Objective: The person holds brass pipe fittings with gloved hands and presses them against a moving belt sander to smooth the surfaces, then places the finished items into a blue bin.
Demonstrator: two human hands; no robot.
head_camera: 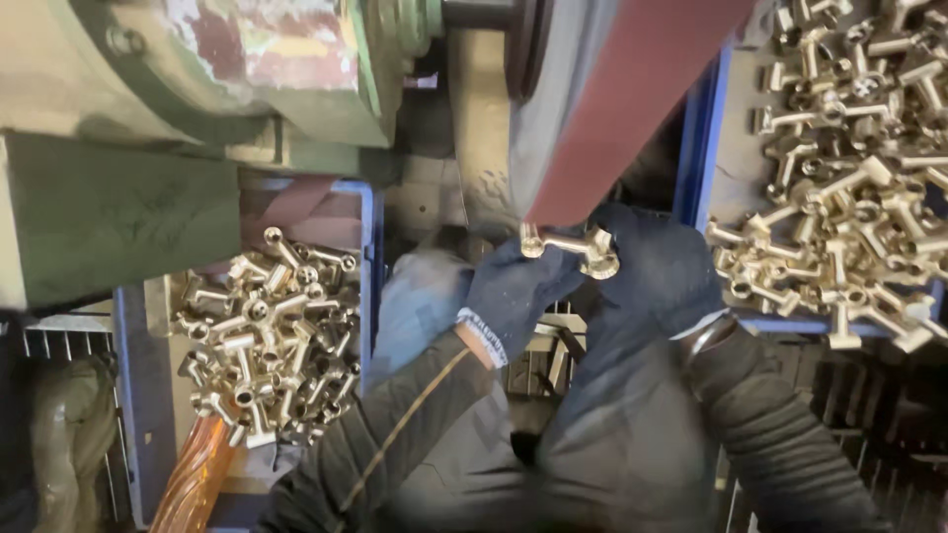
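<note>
Both gloved hands, left [513,291] and right [657,271], pinch a shiny brass T-shaped fitting [570,247] against the red sanding belt [632,99] at 12 o'clock.

My hands [592,266] wear dark blue knit gloves with pale speckled cuffs; my sleeves [395,434] are black, the right one ribbed and quilted.

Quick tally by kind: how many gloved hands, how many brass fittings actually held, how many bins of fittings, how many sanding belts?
Gloved hands: 2, left hand and right hand
Brass fitting held at the belt: 1
Blue bins of fittings: 2, left bin and right bin
Sanding belt: 1
Total: 6
</note>
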